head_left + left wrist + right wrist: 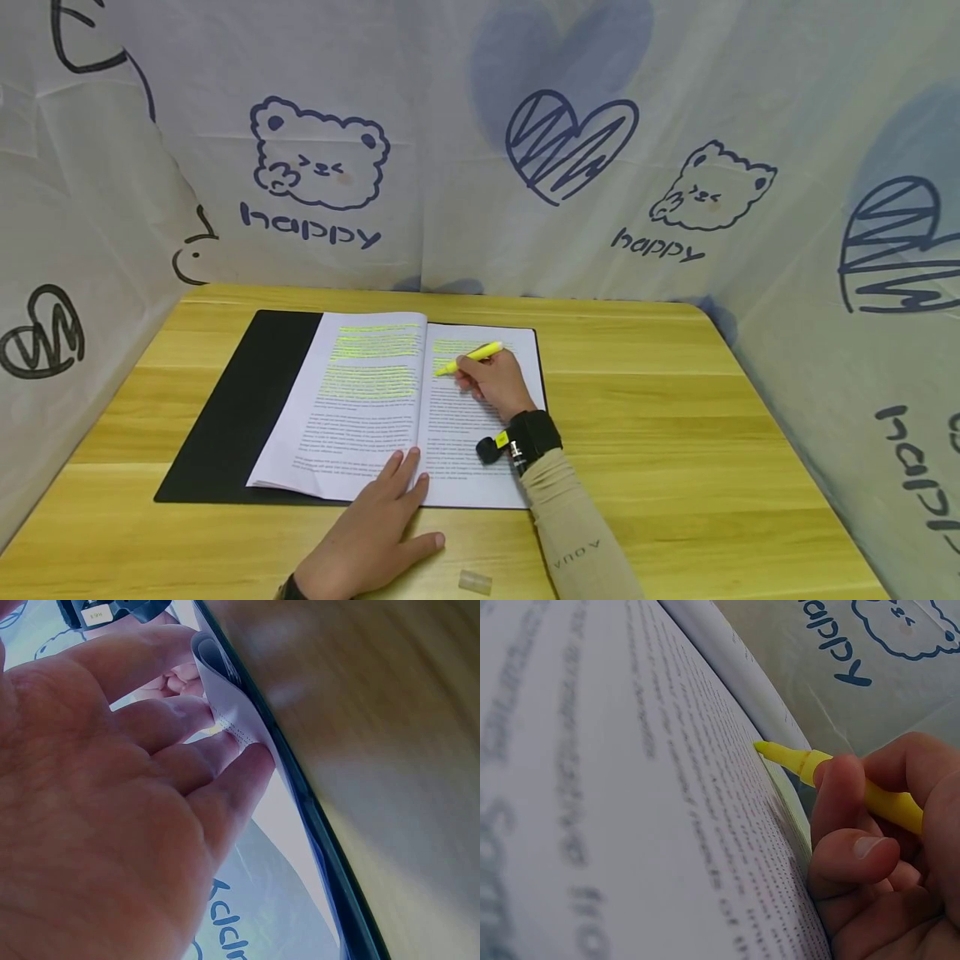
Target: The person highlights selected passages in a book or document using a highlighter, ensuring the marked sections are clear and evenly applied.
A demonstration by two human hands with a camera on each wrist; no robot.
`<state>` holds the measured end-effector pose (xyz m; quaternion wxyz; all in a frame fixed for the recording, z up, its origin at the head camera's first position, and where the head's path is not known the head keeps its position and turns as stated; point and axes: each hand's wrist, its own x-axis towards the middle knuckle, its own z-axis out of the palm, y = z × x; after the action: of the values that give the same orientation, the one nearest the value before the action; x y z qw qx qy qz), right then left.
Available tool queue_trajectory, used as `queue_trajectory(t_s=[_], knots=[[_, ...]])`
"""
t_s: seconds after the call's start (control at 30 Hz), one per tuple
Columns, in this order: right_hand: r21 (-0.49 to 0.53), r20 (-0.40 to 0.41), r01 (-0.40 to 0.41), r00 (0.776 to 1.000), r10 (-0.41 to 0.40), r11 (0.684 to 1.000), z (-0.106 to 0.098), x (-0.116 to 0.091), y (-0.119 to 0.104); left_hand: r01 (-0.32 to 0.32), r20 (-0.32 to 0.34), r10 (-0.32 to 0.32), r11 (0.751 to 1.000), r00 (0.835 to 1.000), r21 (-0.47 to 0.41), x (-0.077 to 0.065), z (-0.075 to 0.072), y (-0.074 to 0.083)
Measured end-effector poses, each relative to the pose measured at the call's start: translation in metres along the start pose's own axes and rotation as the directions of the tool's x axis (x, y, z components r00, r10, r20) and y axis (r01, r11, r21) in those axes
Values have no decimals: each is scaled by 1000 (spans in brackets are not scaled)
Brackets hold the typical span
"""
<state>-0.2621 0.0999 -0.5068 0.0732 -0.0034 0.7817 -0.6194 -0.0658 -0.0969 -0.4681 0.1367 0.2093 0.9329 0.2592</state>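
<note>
My right hand (497,382) pinches a yellow highlighter (480,353), its tip at the left side of the right-hand page (480,450), just under several yellow-marked lines. In the right wrist view the highlighter's tip (760,747) is right at the printed text, with thumb and fingers curled round the barrel. My left hand (375,525) rests with fingers spread over the lower edge of the open pages, near the fold; in the left wrist view its fingertips touch the paper. The left-hand page (352,425) carries yellow marking over its upper two paragraphs and plain print below.
A black folder cover (232,408) lies under the pages on the wooden table (660,433). Near the front edge sits a small translucent piece (476,582). White cloth walls (450,208) with drawings stand behind and at both sides.
</note>
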Motion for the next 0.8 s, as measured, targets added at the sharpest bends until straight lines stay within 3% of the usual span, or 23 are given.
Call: queue_trajectory(t_s=[0.8], knots=[[-40,-47,-20,999,18,999,-4,1,-1,11,12,-11,1000,1000,3,1,0,1]])
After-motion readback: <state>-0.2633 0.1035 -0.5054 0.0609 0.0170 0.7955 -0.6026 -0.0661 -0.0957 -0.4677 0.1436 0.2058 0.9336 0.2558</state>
